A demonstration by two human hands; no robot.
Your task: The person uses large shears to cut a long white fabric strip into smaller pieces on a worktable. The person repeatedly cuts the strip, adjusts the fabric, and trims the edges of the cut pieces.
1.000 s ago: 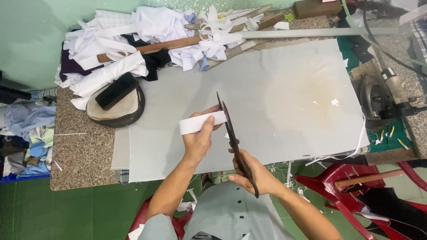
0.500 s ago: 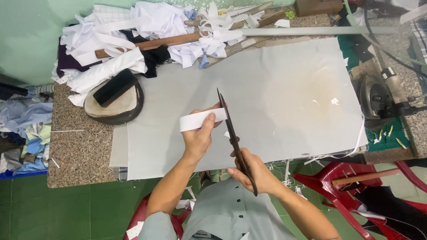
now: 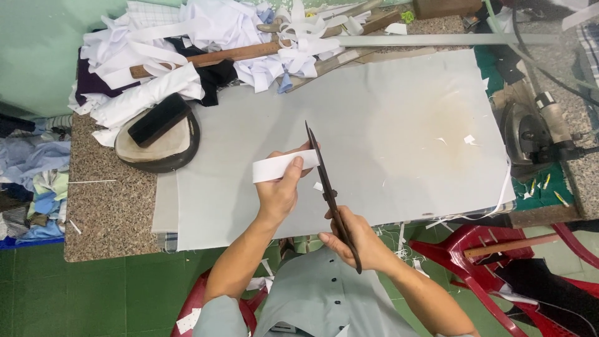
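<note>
White fabric strip pinched in left hand near worktop's front edge; right hand grips scissors, blades shut; fingers risk nicking

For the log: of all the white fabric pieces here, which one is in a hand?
The flat white fabric strip, pinched by the left hand beside the dark scissors; the other white scraps lie heaped at the table's far edge.
</note>
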